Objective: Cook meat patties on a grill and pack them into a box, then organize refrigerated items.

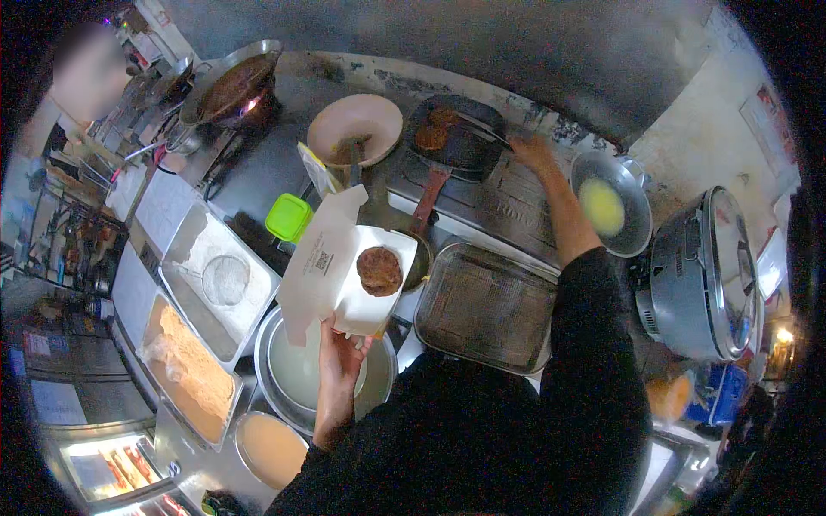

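My left hand [342, 361] grips a white cardboard takeaway box [345, 313] from below, its printed lid [313, 264] folded open. One browned, round meat patty [379, 271] lies in the box. Farther off, my right hand [532, 153] is closed around metal tongs [484, 129], which reach over a black frying pan [477, 161] with a reddish-brown handle [430, 197]. Inside that pan are browned patties [431, 137] near the tong tips. Whether the tongs pinch one of them, I cannot tell.
A mesh-covered tray [487, 309] sits nearest my body. Left of it stand a metal basin [263, 361], a crumb tray [193, 367] and a white-powder tray with a strainer [226, 279]. A pale pan [355, 116], a yellow-filled bowl [603, 206] and a lidded cooker [684, 277] are around. A person [64, 122] stands far left.
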A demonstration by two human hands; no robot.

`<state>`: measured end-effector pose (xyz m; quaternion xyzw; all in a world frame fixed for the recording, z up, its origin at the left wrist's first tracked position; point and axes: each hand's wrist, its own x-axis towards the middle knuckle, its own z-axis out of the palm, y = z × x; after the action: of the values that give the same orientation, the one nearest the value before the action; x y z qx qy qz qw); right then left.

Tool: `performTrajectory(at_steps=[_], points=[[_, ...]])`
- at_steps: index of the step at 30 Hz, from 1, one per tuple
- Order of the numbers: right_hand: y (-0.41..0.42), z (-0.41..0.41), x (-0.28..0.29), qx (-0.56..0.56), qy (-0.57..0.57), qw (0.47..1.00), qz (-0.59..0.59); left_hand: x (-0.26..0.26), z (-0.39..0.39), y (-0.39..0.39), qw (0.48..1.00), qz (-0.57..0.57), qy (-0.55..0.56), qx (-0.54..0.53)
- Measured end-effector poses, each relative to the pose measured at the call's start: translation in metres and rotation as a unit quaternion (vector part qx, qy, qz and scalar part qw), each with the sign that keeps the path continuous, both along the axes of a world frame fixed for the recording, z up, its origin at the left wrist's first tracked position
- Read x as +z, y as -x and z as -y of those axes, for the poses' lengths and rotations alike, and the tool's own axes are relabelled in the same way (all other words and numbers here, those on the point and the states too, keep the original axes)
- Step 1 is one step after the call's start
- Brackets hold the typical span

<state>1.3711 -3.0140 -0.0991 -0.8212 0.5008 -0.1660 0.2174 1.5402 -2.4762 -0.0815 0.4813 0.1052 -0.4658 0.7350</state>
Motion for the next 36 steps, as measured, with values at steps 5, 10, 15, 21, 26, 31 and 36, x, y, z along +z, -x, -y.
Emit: performTrajectory(at_steps=[5, 10, 15, 21, 26, 31, 36], points=[[-0.011, -0.002, -0.009, 0.002, -0.036, 0.999, 0.032, -0.002, 0.005, 0.0, 1.0, -0.01, -0.004, -0.004], [-0.019, -0.015, 0.003, -0.03, -0.392, 0.901, 0.184, 0.0, 0.005, 0.001, 1.0, -0.012, -0.005, -0.013], [-0.03, -0.007, -0.012, -0.042, -0.419, 0.892, 0.165, -0.003, 0.006, 0.0, 1.0, -0.006, -0.012, -0.007], [-0.026, -0.014, 0.005, -0.053, -0.459, 0.86, 0.218, -0.001, 0.005, 0.0, 1.0, -0.009, 0.003, -0.017], [-0.028, -0.03, 0.037, -0.068, -0.453, 0.869, 0.188, -0.006, 0.003, -0.001, 1.0, -0.015, 0.002, -0.01], [-0.029, -0.012, 0.02, -0.047, -0.46, 0.873, 0.157, -0.005, 0.007, 0.0, 1.0, -0.009, -0.002, -0.014], [-0.064, -0.033, -0.003, -0.031, -0.38, 0.899, 0.215, -0.005, 0.003, -0.003, 1.0, -0.005, -0.001, -0.02]])
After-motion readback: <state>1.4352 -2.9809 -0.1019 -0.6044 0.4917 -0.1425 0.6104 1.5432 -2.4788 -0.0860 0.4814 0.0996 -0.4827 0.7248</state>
